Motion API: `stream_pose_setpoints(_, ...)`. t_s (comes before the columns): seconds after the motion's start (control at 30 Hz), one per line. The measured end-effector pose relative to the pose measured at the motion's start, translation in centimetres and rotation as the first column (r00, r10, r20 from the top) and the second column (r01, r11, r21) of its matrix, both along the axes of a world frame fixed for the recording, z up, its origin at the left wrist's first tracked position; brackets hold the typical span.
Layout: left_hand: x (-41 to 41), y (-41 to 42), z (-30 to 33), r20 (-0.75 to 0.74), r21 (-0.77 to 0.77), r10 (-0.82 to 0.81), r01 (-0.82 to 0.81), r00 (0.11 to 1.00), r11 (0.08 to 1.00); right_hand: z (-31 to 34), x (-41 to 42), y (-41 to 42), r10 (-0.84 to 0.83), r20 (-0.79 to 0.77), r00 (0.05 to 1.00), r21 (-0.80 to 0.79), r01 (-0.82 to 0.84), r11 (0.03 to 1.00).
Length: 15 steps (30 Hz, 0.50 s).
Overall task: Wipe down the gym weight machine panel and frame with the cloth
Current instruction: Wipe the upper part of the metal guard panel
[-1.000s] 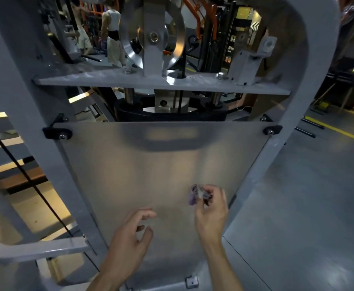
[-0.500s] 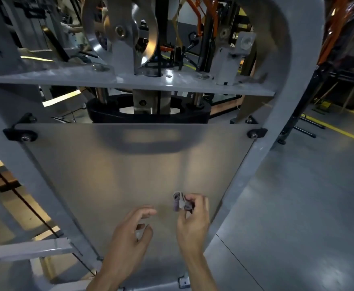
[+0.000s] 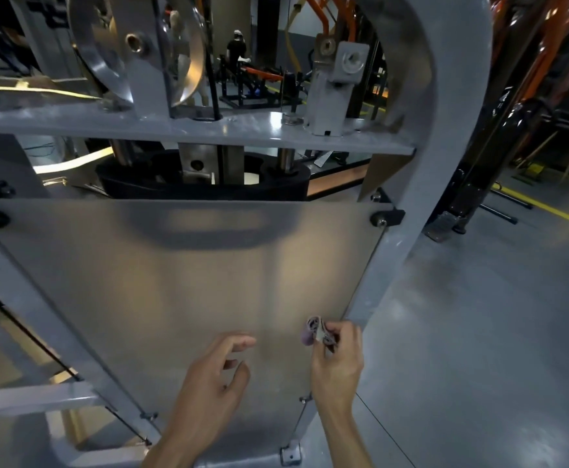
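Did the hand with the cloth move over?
Yes. The right hand with the cloth slid right across the panel, ending close to its right edge by the frame.

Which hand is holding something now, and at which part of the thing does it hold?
The right hand pinches the small bunched purple-grey cloth at its right end, with the fingertips. The left hand holds nothing.

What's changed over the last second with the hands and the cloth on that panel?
The right hand carried the cloth rightward to the panel edge beside the frame. The left hand stayed open, holding nothing. The grip on the cloth is unchanged.
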<state>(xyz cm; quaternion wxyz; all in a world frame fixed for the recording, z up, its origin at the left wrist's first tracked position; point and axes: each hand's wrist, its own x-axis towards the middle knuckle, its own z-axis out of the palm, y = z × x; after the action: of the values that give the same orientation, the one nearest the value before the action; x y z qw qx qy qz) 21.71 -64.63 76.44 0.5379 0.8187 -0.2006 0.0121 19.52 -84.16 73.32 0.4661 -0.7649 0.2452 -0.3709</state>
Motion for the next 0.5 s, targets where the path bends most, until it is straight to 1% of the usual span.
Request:
stream_pose_setpoints(0.07, -0.1, -0.1, 0.0, 0.008, 0.009, 0.012, -0.012, 1.0, 1.0, -1.5, -0.5, -0.2, 0.025, -0.056, 0.998, 0.038, -0.023, 0.999)
stream_pose_setpoints(0.13, -0.1, -0.1, 0.0, 0.019, 0.012, 0.022, -0.022, 1.0, 1.0, -1.7, -0.9, -0.8, 0.023, -0.065, 0.998, 0.074, -0.018, 0.997)
stream_pose_setpoints(0.23, -0.1, -0.3, -0.2, 0.016, 0.02, 0.039, -0.039, 0.999, 0.999, 0.8, -0.5, -1.8, -0.004, 0.038, 0.999, 0.077, 0.001, 0.997)
stream_pose_setpoints(0.3, -0.3, -0.8, -0.2, -0.009, 0.02, 0.045, -0.045, 0.999, 0.999, 2.8, 0.1, -2.5, 0.007, 0.123, 0.992, 0.046, -0.013, 0.999)
stream_pose_setpoints(0.37, -0.6, -1.3, 0.0, -0.025, 0.028, 0.04, -0.039, 0.999, 0.999, 3.8, 0.4, -2.9, 0.023, 0.156, 0.988, -0.012, -0.022, 1.0)
stream_pose_setpoints(0.43, -0.7, -1.8, 0.0, -0.024, 0.026, 0.037, -0.036, 0.999, 0.999, 3.8, 0.2, -2.9, 0.005, 0.143, 0.99, -0.081, 0.006, 0.997)
stream_pose_setpoints(0.5, -0.8, -2.0, 0.0, -0.056, 0.03, 0.04, -0.038, 0.998, 0.999, 2.9, -0.2, -2.7, 0.009, 0.085, 0.996, -0.122, 0.001, 0.993)
